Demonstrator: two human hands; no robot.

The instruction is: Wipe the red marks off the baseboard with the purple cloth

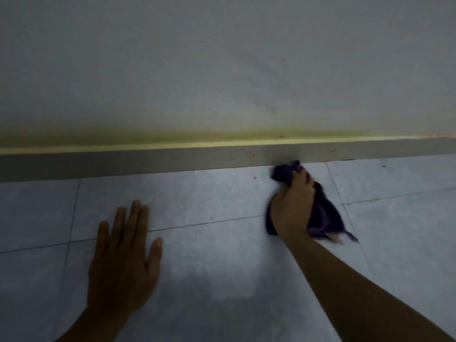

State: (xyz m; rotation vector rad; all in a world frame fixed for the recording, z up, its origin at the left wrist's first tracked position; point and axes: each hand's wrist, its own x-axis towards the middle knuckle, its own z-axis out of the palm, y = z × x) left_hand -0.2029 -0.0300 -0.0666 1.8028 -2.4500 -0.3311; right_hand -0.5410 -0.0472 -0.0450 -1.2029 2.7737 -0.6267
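Both forearms are bare, with no sleeve showing up to the frame's edge. The bare left hand (pixel 123 262) and bare right hand (pixel 293 208) carry no visible rings or gloves on their fingers.

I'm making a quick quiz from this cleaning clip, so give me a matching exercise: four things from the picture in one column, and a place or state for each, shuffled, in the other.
Column one:
1. left hand
2. right hand
3. purple cloth
4. red marks

Column two:
A. speckled on the baseboard
B. bunched up, its top end at the foot of the baseboard
C. flat on the floor tiles, fingers spread
D. closed around the cloth

Pairs: 1-C, 2-D, 3-B, 4-A
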